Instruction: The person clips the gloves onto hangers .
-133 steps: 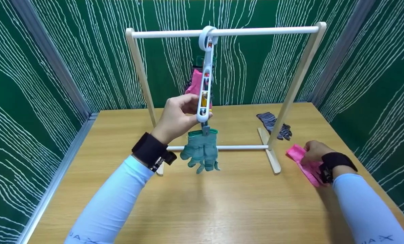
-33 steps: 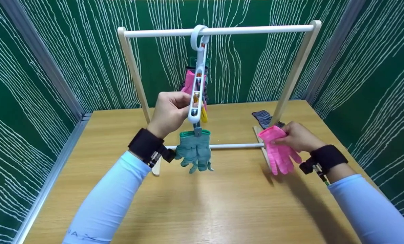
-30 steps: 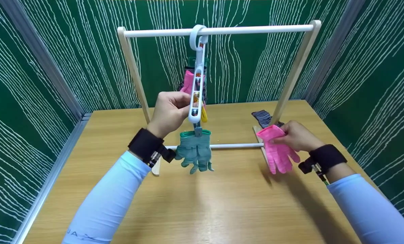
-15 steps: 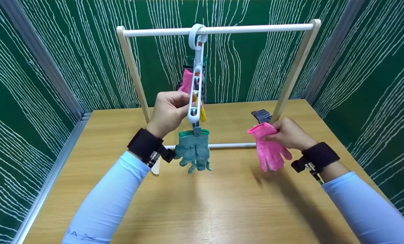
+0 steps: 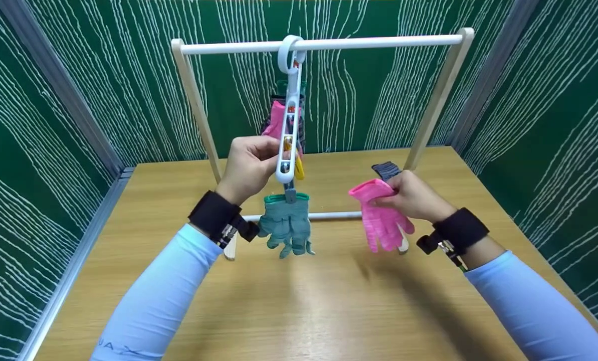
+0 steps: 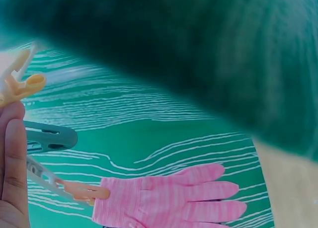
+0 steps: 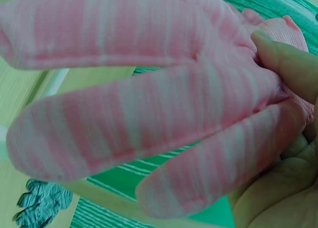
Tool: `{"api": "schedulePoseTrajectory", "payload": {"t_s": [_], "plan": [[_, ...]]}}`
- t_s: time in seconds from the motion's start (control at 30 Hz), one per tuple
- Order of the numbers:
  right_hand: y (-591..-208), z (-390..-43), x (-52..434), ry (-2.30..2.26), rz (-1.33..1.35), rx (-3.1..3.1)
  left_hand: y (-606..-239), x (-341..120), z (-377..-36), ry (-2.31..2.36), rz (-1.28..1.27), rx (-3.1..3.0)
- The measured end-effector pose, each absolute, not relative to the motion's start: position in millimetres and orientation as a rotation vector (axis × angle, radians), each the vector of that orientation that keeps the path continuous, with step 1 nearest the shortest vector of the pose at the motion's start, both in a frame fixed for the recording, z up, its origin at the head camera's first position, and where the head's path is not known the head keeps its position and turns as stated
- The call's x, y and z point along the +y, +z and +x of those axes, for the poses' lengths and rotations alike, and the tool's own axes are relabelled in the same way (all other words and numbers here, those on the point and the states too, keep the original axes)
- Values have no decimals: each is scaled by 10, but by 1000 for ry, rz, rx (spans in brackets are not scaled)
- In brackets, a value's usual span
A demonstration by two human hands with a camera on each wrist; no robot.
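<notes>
My left hand (image 5: 251,163) pinches at a yellow clip (image 5: 299,169) on a white clip hanger (image 5: 285,173); the left wrist view shows the yellow clip (image 6: 22,86) right at the fingertips. From the hanger's near clip a green glove (image 5: 286,223) dangles, fingers down. Farther along hang another pink glove (image 5: 276,118) and dark striped gloves, partly covered by the hanger. To the right, my right hand (image 5: 414,195) grips a pink glove (image 5: 371,215) between thumb and fingers near its cuff, raised over the table. Its striped fingers (image 7: 114,123) fill the right wrist view.
The hanger hooks over the top bar (image 5: 379,43) of a wooden rack, whose right post (image 5: 439,100) stands beyond the right hand. A dark striped glove (image 5: 386,169) lies on the table (image 5: 299,311) there, mostly hidden. Green patterned panels (image 5: 554,125) enclose the table.
My right hand has lifted the pink glove off the table's right side and carried it left toward the hanger. The left hand keeps its place at the hanger.
</notes>
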State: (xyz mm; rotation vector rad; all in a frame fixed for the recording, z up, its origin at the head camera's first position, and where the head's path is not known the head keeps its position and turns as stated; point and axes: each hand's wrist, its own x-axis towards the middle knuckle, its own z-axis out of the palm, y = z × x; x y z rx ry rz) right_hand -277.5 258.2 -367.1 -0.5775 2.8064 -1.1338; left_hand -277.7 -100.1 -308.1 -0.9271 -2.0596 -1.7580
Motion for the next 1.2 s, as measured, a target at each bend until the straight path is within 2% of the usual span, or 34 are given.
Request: {"api": "schedulePoseTrajectory", "payload": {"t_s": [0.77, 1.2], "plan": [[-3533, -2723, 2122, -1195, -654, 2758, -3064, -971, -2760, -1768, -930, -2043], [-3463, -2688, 1861, -1288, -798, 2767, -3063, -938, -2757, -1768, -936, -2037]]}}
